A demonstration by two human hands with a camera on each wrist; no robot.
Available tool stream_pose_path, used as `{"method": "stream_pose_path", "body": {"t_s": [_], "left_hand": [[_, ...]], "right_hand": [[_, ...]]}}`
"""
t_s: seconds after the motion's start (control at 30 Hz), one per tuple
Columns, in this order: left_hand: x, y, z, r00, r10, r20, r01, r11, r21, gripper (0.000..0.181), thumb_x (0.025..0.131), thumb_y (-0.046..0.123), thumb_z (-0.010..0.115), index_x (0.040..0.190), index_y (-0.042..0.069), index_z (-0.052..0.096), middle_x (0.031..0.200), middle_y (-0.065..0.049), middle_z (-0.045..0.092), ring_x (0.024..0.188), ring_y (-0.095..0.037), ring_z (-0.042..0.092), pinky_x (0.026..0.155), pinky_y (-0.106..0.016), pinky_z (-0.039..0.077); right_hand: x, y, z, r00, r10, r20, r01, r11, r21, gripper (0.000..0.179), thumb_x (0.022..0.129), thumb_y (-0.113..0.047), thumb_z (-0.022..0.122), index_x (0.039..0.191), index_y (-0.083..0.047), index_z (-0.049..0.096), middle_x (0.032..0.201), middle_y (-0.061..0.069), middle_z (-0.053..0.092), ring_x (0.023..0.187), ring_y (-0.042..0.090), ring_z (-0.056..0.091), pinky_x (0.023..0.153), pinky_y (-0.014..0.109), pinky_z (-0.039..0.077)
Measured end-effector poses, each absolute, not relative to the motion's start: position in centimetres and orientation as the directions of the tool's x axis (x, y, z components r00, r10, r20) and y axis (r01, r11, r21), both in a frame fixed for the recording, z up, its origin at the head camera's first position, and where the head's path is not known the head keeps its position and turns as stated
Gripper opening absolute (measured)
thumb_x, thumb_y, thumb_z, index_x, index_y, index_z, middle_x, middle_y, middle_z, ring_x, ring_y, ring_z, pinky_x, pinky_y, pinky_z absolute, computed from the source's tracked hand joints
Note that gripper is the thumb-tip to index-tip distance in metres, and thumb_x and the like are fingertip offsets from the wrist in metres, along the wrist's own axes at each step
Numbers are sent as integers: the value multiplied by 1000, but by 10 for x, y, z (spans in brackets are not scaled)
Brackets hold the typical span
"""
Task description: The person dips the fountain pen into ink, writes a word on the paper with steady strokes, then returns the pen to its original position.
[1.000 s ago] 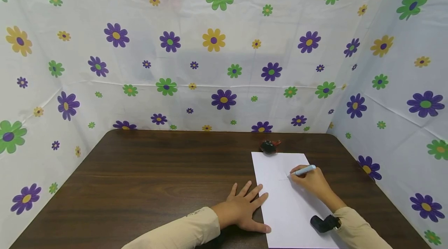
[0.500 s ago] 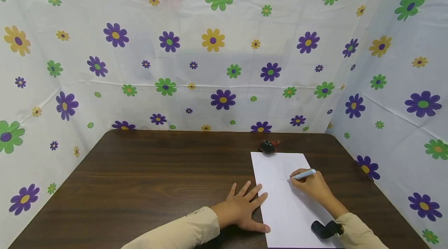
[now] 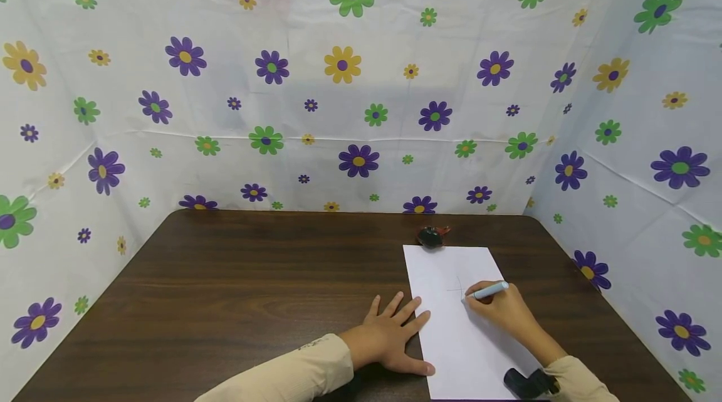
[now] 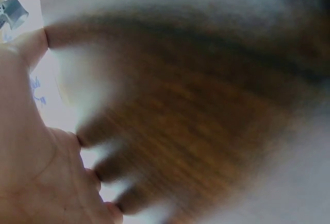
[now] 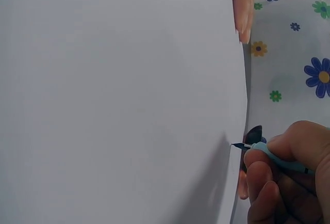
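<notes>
A sheet of white paper (image 3: 451,342) lies lengthwise on the right part of the table. My right hand (image 3: 507,309) pinches a light blue pen (image 3: 492,290) between thumb and fingers, its tip right at the paper. Beside the tip, thin lines (image 3: 454,290) cross on the sheet, one sideways and one running toward me. In the right wrist view the dark tip of the pen (image 5: 265,150) shows beyond the fingers. My left hand (image 3: 389,336) rests flat with spread fingers, its fingertips and thumb on the paper's left edge and its palm over the table.
Just behind the paper's far edge sits a small rounded black and reddish object (image 3: 431,237). A black camera (image 3: 527,383) juts from the right wrist over the paper. Flower-patterned white cloth (image 3: 316,88) hangs behind and at both sides of the brown wooden table (image 3: 254,276).
My right hand and the pen have moved down the sheet toward me, and the line running that way has grown longer. The left hand stays in place.
</notes>
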State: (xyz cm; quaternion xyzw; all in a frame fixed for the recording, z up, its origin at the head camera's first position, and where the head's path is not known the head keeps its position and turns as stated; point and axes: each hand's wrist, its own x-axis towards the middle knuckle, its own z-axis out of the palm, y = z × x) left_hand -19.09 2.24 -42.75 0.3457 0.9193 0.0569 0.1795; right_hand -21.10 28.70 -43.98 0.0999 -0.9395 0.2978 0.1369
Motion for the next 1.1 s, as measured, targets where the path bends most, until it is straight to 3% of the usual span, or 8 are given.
{"method": "stream_pose_path", "body": {"t_s": [0.43, 1.1], "left_hand": [[-191, 22, -427, -696, 657, -289, 613, 754, 237, 86, 79, 80, 46, 152, 43, 17, 161, 14, 5, 149, -21, 2, 113, -60, 6], [-190, 21, -424, -698, 659, -280, 615, 752, 236, 86, 79, 79, 47, 152, 42, 18, 161, 13, 7, 149, -22, 3, 113, -61, 8]], "right_hand": [[-195, 277, -439, -924, -184, 335, -349, 764, -543, 10, 76, -2, 76, 78, -12, 73, 61, -15, 55, 52, -3, 40, 45, 19, 36], [-186, 271, -433, -913, -244, 328, -390, 763, -516, 9, 78, -2, 74, 79, -11, 72, 63, -16, 58, 54, -4, 43, 46, 19, 40]]}}
